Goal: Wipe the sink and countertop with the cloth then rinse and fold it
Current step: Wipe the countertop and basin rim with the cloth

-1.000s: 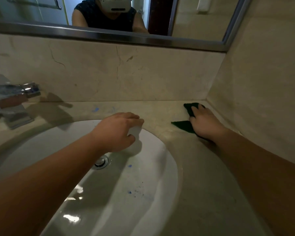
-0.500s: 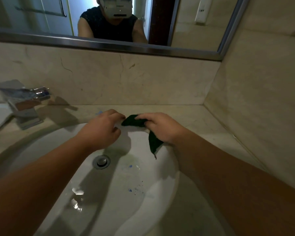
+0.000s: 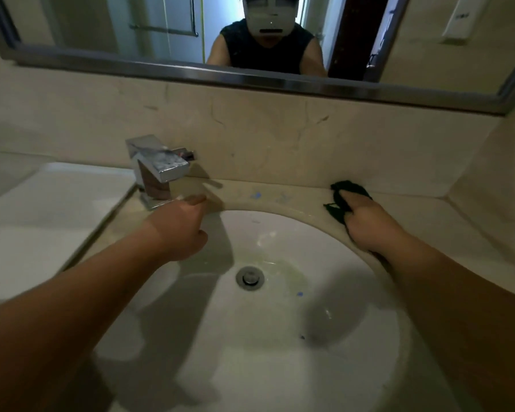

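hands: right hand [image 3: 366,224] presses the cloth [image 3: 350,190] on the desk [image 3: 428,215] behind the sink [image 3: 280,230]; left hand [image 3: 179,230] rests empty, loosely curled. i judge wiping unfinished, blue marks [image 3: 256,195] showing; rinse, fold pending.

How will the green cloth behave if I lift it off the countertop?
Probably floppy: the cloth lies bunched and creased under the right hand, so it should droop. Likely light, being thin and small beside the hand. It may cling to the countertop if damp, which I cannot tell.
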Available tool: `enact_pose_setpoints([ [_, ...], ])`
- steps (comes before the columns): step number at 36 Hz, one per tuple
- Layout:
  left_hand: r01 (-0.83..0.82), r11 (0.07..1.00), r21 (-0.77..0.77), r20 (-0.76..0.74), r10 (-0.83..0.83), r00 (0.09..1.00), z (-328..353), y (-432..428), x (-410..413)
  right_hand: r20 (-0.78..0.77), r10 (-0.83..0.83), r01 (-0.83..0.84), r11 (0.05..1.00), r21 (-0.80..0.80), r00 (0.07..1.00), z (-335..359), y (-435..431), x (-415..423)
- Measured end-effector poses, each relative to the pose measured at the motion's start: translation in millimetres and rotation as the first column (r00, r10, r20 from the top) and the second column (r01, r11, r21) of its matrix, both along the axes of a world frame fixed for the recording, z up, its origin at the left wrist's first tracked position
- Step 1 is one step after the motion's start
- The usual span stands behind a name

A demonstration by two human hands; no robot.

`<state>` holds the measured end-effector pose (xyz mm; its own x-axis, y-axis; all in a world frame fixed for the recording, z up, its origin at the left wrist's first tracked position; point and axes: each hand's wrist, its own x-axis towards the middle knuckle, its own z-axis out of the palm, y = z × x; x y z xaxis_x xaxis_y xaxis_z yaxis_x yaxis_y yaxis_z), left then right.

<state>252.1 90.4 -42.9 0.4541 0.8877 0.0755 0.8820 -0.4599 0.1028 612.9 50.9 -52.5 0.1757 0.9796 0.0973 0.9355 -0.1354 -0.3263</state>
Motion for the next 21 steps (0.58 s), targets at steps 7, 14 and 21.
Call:
enact_pose_setpoints([
  [7, -0.013, 0.996, -0.086, -0.071, 0.007, 0.997, 3.7, 16.9, -10.3, 0.012, -0.138, 0.138, 0.988, -0.069, 0.990, -10.6, 26.4, -14.2],
  [14, 0.035, 0.994, -0.103, -0.066, -0.042, 0.997, -8.2, 33.4, -21.3, -0.015, 0.028, -0.029, 0.999, -0.035, 0.999, -9.0, 52.2, -60.3],
  [21, 0.015, 0.994, -0.108, -0.058, -0.022, 0.998, -6.8, 32.7, -19.7, -0.034, 0.051, -0.053, 0.996, -0.069, 0.998, -4.3, 59.8, -75.6],
])
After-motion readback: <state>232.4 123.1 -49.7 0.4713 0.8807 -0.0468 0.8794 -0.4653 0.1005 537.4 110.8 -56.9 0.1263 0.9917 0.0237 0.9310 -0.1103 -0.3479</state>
